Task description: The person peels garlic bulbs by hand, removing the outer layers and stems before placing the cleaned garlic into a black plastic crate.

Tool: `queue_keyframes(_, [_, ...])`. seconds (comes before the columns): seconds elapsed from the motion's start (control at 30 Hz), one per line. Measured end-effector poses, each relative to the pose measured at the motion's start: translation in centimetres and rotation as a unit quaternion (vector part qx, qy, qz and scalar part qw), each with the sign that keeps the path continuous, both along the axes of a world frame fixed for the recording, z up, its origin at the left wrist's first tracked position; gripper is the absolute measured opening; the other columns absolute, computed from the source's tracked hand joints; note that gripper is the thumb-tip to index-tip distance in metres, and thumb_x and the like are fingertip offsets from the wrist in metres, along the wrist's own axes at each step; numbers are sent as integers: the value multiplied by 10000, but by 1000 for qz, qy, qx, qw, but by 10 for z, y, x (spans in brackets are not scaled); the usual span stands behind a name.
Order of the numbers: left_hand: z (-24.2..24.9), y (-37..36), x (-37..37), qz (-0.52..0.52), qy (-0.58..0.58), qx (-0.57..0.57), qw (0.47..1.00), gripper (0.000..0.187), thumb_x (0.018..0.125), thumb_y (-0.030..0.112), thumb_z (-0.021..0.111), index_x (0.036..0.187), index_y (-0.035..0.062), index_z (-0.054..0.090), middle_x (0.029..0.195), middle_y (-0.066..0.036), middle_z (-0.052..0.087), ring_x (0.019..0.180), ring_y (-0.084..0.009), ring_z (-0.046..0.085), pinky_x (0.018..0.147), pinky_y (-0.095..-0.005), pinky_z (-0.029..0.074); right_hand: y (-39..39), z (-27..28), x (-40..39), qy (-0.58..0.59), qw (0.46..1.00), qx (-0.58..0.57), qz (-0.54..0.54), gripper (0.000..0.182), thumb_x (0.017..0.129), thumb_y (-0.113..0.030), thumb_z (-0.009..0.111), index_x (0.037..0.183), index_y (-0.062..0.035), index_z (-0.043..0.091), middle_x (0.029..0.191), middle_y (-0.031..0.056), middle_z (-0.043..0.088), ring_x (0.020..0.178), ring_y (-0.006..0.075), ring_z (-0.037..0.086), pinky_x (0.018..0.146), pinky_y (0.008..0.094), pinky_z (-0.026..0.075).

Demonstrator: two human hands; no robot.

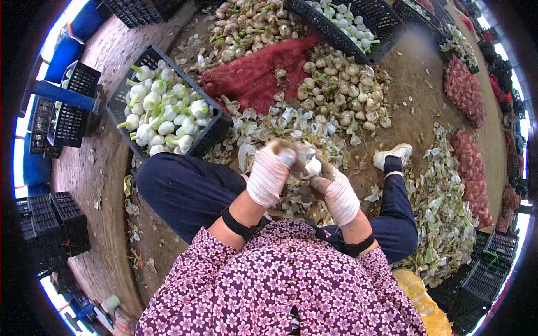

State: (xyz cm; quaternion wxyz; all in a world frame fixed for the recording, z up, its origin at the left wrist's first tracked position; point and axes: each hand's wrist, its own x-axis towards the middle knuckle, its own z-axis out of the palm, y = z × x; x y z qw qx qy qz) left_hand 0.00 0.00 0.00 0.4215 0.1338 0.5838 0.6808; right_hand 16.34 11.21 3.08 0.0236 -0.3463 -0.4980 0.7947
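Both my hands are raised together over the floor between my knees, in soiled gloves with white wrapping at the wrists. My left hand point(284, 154) is curled against a white garlic bulb point(313, 167). From the other side my right hand point(325, 182) closes on the same bulb; its fingertips are partly hidden. Below and beyond the hands lie loose garlic skins point(263, 134). Peeled white bulbs with green stems point(162, 106) fill a black crate point(210, 137) to the left. Ahead is a pile of unpeeled garlic point(347, 89) beside a red mesh sack point(252, 75).
Another black crate point(386, 33) with white bulbs stands at the top. Full red mesh sacks point(471, 173) line the right side, near a heap of skins point(443, 218). Stacked black crates point(50, 224) stand far left. A yellow sack point(423, 302) lies at the lower right.
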Motion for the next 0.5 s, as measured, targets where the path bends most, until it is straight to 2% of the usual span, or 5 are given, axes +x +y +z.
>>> queue_keyframes(0.07, [-2, 5, -9, 139, -183, 198, 953, 144, 913, 67, 571, 1016, -32, 592, 989, -157, 661, 882, -271, 665, 785, -418, 591, 1, 5, 1, 48, 994, -101, -12, 490, 893, -41, 540, 1374, -25, 449, 1194, 106, 616, 969, 183, 655, 754, 304, 557])
queue_keyframes(0.17, [-18, 5, -34, 231, -164, 104, 953, 300, 863, -84, 550, 1157, -32, 514, 1101, -157, 600, 973, -293, 643, 913, -443, 567, 1, 5, 7, 86, 986, -113, -83, 451, 890, -12, 519, 1337, -13, 465, 1174, 97, 615, 957, 180, 653, 684, 284, 547])
queue_keyframes(0.3, [14, 4, 4, -22, 35, 16, 999, 403, 848, -13, 632, 1244, -26, 559, 1178, -123, 600, 1013, -252, 635, 909, -359, 534, 2, -8, -4, 77, 991, -34, -101, 559, 897, 11, 510, 1442, -2, 386, 1211, 86, 600, 957, 134, 614, 783, 221, 511])
queue_keyframes(0.4, [29, 10, 17, -96, 437, -87, 890, 449, 819, 127, 718, 1240, 10, 617, 1076, -166, 670, 958, -310, 661, 832, -378, 529, -4, -9, -11, 49, 991, 4, -128, 628, 904, 34, 506, 1501, -1, 315, 1234, 82, 585, 958, 118, 582, 840, 200, 477])
queue_keyframes(0.5, [28, 12, 17, -108, 491, -79, 861, 474, 797, 178, 732, 1235, 29, 628, 1050, -208, 650, 934, -365, 649, 797, -406, 524, -11, -22, -15, 55, 982, 111, -142, 649, 910, 51, 499, 1520, -2, 284, 1227, 73, 583, 932, 104, 568, 793, 189, 465])
